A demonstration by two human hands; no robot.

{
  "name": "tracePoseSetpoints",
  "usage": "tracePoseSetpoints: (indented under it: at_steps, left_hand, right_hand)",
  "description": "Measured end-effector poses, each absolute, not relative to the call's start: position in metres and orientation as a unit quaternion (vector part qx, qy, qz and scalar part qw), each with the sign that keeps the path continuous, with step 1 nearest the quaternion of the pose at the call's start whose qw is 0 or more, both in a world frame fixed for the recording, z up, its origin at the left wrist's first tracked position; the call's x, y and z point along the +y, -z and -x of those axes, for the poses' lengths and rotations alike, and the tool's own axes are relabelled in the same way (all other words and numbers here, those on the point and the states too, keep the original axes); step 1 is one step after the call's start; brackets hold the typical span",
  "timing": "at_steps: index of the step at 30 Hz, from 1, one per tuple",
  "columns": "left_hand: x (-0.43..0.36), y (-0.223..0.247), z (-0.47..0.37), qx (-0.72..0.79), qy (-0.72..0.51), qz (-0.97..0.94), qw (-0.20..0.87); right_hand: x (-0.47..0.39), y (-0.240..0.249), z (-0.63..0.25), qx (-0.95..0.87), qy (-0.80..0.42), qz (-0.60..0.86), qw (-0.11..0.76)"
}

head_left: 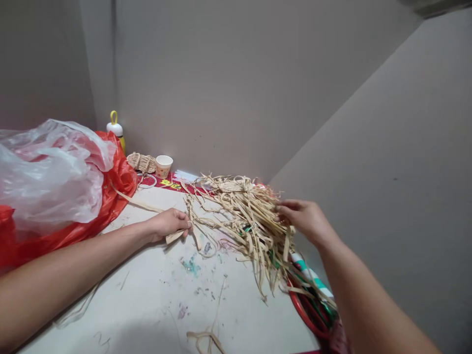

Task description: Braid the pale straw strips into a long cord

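My left hand is closed in a pinch on a pale flat straw strip and the lower part of a knotted straw braid. The braid stands up past my fingertips and trails right toward a large heap of dried straw strips. At the heap's right edge, my right hand has its thumb and fingers drawn together on the strip ends. Which strips it touches is hard to make out. Another long strip runs from behind my left hand to the red bag.
White and red plastic bags bulge at the left. Along the wall are a yellow-handled bottle, a woven straw sole and a paper cup. A red-rimmed container sits at the right edge of the stained white table.
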State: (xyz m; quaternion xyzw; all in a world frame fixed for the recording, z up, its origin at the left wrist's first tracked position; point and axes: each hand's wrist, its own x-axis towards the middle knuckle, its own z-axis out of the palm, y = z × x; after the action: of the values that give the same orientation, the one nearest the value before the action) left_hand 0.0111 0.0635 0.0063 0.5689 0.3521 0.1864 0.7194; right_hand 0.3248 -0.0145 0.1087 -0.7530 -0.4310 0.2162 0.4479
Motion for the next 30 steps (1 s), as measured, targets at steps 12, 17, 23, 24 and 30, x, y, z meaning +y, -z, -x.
tracePoseSetpoints:
  at_steps: [12,17,23,24,30]
  left_hand:
    - [0.062,-0.011,-0.008,0.347,-0.189,-0.56,0.728]
    - [0.062,-0.012,-0.009,0.337,-0.198,-0.546,0.741]
    - [0.063,-0.01,-0.009,0.339,-0.182,-0.539,0.749]
    - [0.063,-0.01,-0.009,0.338,-0.182,-0.539,0.75]
    - [0.063,-0.011,-0.01,0.335,-0.189,-0.527,0.758]
  right_hand:
    - [-0.021,-0.039,-0.178,-0.427,-0.483,0.583,0.495]
    - [-0.011,-0.018,-0.157,-0.394,-0.499,0.603,0.482]
    - [-0.014,-0.018,-0.151,-0.387,-0.496,0.621,0.468]
    - [-0.014,-0.017,-0.15,-0.385,-0.492,0.625,0.468]
    - [-0.015,-0.018,-0.15,-0.354,-0.48,0.62,0.511]
